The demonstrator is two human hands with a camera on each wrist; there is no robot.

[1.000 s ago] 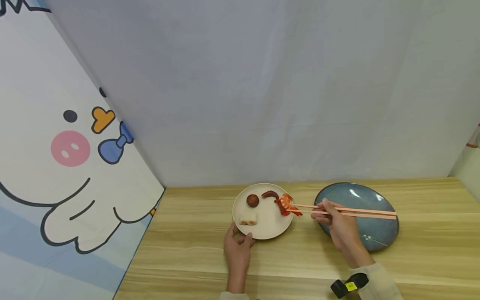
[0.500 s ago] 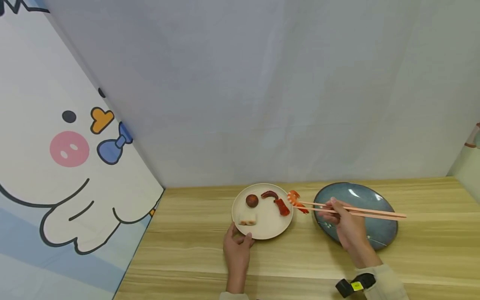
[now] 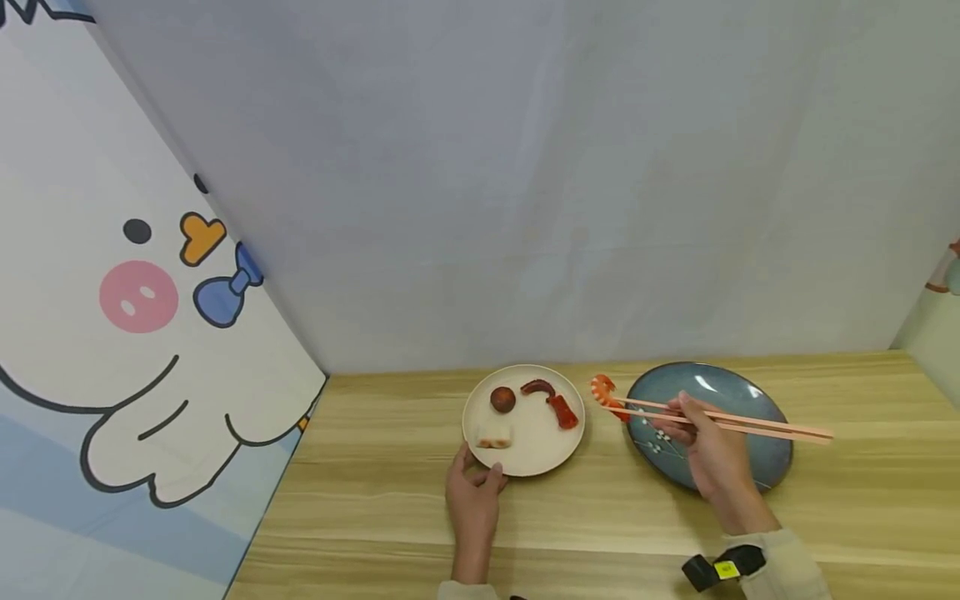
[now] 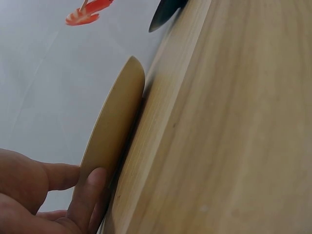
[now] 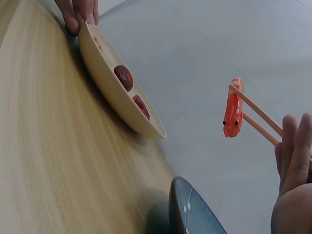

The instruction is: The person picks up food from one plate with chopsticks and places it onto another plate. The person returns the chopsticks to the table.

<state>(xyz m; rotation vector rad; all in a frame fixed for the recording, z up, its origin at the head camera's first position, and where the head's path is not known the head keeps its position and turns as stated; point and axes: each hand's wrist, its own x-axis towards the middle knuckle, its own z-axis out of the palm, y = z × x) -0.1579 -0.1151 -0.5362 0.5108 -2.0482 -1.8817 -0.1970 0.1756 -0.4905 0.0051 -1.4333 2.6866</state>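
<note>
My left hand pinches the near rim of the round cream plate on the wooden tabletop. My right hand closes pink chopsticks on a small orange-and-white shrimp piece, held between the cream plate and the blue-grey glazed plate. It looks light, smooth and slippery, so I judge a mid-body grip safest.

Orange shrimp pinched in chopsticks
</note>
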